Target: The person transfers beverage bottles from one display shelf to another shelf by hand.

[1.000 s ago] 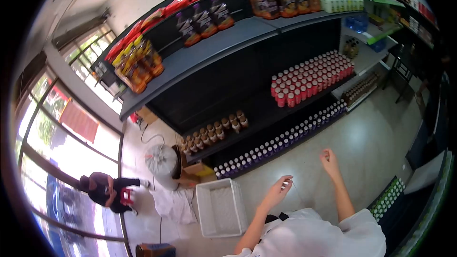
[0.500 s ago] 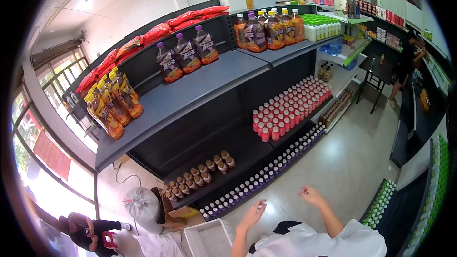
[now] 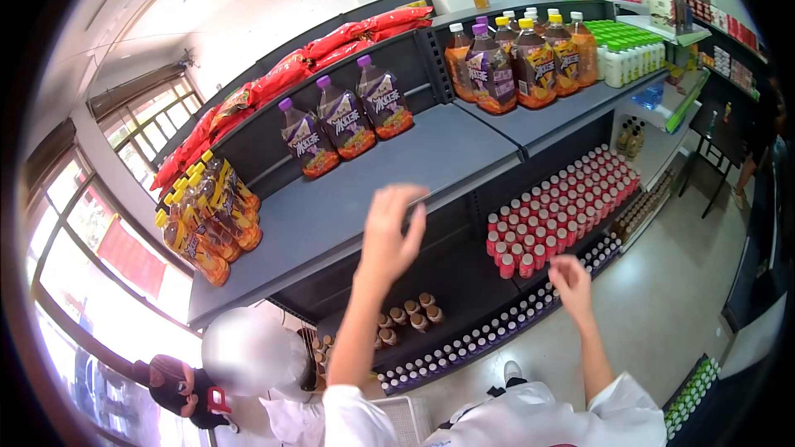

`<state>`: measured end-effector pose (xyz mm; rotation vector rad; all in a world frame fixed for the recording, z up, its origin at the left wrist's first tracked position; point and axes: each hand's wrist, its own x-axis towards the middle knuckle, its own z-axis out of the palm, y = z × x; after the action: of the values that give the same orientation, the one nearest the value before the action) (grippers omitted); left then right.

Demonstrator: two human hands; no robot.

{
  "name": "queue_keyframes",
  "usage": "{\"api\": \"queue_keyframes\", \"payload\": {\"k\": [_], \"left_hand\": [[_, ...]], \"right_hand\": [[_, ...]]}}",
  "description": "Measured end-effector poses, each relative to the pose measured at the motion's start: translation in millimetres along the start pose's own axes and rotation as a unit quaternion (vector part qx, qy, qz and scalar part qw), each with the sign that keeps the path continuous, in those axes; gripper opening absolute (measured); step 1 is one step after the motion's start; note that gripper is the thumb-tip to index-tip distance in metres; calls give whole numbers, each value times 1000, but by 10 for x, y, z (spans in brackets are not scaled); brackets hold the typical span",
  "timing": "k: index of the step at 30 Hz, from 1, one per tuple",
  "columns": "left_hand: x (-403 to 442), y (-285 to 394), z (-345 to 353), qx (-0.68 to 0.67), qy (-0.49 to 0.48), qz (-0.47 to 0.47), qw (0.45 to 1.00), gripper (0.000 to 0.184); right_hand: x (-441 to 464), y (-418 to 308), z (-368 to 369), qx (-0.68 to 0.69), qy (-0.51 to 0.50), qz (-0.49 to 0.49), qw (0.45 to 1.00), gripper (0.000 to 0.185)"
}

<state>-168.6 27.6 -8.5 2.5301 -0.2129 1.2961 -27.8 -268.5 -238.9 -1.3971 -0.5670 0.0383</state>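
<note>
My left hand [image 3: 393, 228] is raised in front of the top shelf [image 3: 439, 149], its thumb apart from the fingers and nothing in it. Behind it on that shelf stand three purple-capped bottles [image 3: 344, 122] of dark tea. A group of yellow-capped bottles [image 3: 211, 219] stands at the shelf's left end. Lower and to the right, my right hand [image 3: 571, 285] hangs with loosely bent fingers and holds nothing. It is nearest in view to the rows of pink bottles [image 3: 563, 207] on the lower shelf.
Red bags [image 3: 286, 74] lie along the shelf's back. Mixed large bottles [image 3: 517, 62] and green-capped bottles [image 3: 633, 54] stand at the right. Below are brown bottles [image 3: 411, 312], a white crate [image 3: 406, 418] and a whitish sack [image 3: 248, 356]. A person [image 3: 178, 389] is at lower left.
My left hand has risen from low over the floor to the top shelf's front. My right hand has also moved up, slightly to the right. The view has shifted, bringing the shelf closer.
</note>
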Motion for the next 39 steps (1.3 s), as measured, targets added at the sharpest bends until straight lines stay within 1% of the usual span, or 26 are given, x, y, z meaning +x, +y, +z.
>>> {"api": "queue_keyframes", "payload": {"k": [2, 3, 4, 6, 7, 8, 9, 10, 11, 12, 13, 15, 16, 18, 21, 22, 24, 26, 28, 30, 31, 32, 35, 37, 38, 39], "left_hand": [[502, -325, 22, 101, -9, 36, 994, 22], [700, -543, 73, 145, -9, 33, 989, 25], [855, -792, 136, 188, -10, 30, 982, 29], [1078, -1231, 227, 239, -30, -28, 970, 36], [1144, -1436, 279, 268, -28, -35, 962, 38], [1195, -1600, 317, 296, -24, -41, 954, 40], [1209, -1695, 335, 301, -36, -67, 950, 48], [1182, -1720, 345, 302, -36, -69, 950, 48], [1145, -1727, 357, 285, -35, -84, 954, 53], [1105, -1726, 377, 268, -34, -99, 958, 57], [1068, -1741, 375, 261, -53, -108, 958, 64], [995, -1787, 398, 241, -48, -103, 964, 65], [966, -1808, 406, 225, -45, -97, 969, 65], [970, -1806, 422, 204, -34, -120, 971, 67], [980, -1836, 450, 190, -8, -124, 974, 67], [972, -1848, 424, 186, -3, -123, 975, 67], [988, -1798, 405, 195, -29, -145, 969, 63], [1007, -1760, 386, 220, -32, -130, 966, 58], [1025, -1614, 365, 231, -32, -142, 962, 54], [1046, -1549, 374, 235, -44, -175, 955, 49], [1040, -1562, 407, 243, -32, -177, 953, 46], [1044, -1555, 403, 235, -34, -170, 957, 46], [1011, -1364, 376, 275, -59, -197, 939, 39], [973, -1224, 305, 259, -129, -199, 936, 36], [959, -1094, 218, 264, -154, -169, 937, 36], [893, -1054, 217, 252, -134, -127, 950, 38]], "right_hand": [[587, -627, 124, 20, -61, -30, 998, 20], [853, -935, 255, 15, -70, -113, 991, 20], [1110, -1139, 351, 26, -97, -155, 983, 21], [1573, -1624, 565, -42, -161, -217, 962, 23], [1766, -1849, 706, -61, -193, -239, 950, 22], [1987, -2017, 845, -102, -217, -267, 933, 24], [2223, -2101, 1006, -121, -240, -291, 918, 25], [2487, -2112, 1171, -140, -254, -339, 895, 27], [2714, -2163, 1330, -188, -254, -358, 879, 30], [3010, -2068, 1503, -231, -231, -424, 845, 33], [3222, -2054, 1685, -252, -231, -427, 837, 37], [3685, -1958, 2092, -305, -228, -436, 816, 50], [3892, -1934, 2296, -324, -237, -441, 803, 65], [4209, -1849, 2673, -361, -231, -432, 794, 84], [4395, -1798, 3042, -372, -303, -361, 800, 106], [4366, -1727, 3142, -369, -265, -366, 812, 109], [4288, -1694, 3198, -355, -242, -362, 827, 112], [4305, -1686, 3183, -351, -226, -380, 826, 107], [4228, -1747, 3093, -296, -245, -380, 842, 102], [4009, -1897, 2939, -287, -262, -355, 850, 98], [3859, -1954, 2869, -310, -243, -357, 847, 94], [3716, -1921, 2828, -304, -206, -444, 818, 85], [3191, -1931, 2736, -359, -135, -437, 814, 72], [3016, -1945, 2592, -364, -109, -463, 801, 71], [2925, -1979, 2498, -364, -93, -471, 798, 71], [2792, -2040, 2375, -371, -77, -460, 803, 70]]}}
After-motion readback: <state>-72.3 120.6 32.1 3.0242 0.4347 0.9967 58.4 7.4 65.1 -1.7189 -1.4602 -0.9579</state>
